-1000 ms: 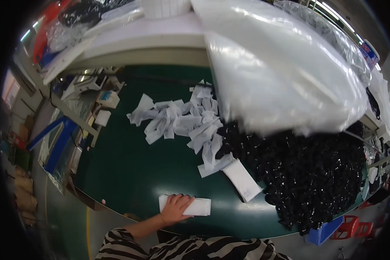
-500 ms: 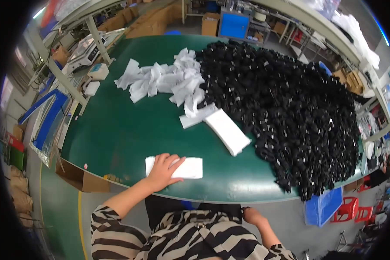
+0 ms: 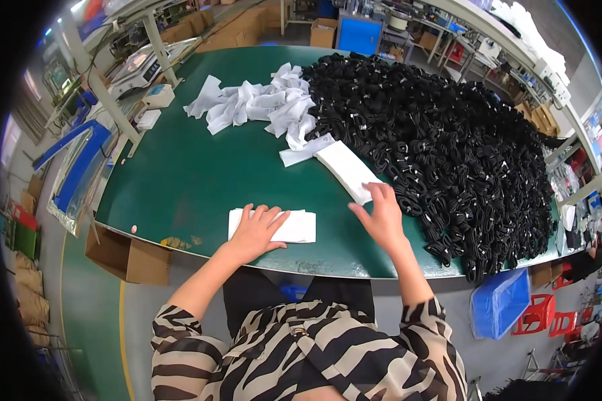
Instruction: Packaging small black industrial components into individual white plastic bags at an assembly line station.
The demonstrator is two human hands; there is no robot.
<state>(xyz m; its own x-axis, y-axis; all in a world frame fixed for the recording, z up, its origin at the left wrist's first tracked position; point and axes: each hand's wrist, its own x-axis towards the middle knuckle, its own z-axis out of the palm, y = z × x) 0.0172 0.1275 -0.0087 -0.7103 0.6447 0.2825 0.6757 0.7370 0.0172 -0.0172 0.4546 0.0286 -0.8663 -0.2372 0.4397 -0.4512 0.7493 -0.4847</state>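
Below the table's edge half a second ago, the right hand (image 3: 383,215) now reaches over the green tabletop (image 3: 180,180), thumb and fingers parted at the near end of the slanted stack of white slips (image 3: 344,168), contact unclear; the left hand (image 3: 253,235) rests, fingers extended, on the nearer stack (image 3: 301,228). Two stacks, one per hand; loose white slips (image 3: 247,103) and coiled black cables (image 3: 448,167) defy counting

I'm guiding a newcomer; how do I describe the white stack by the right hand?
On the green table, find the heap of black coiled cords. Beside its left edge lies a neat white stack, the right hand at its near end. It slants, whereas the pile under the left hand lies crosswise.
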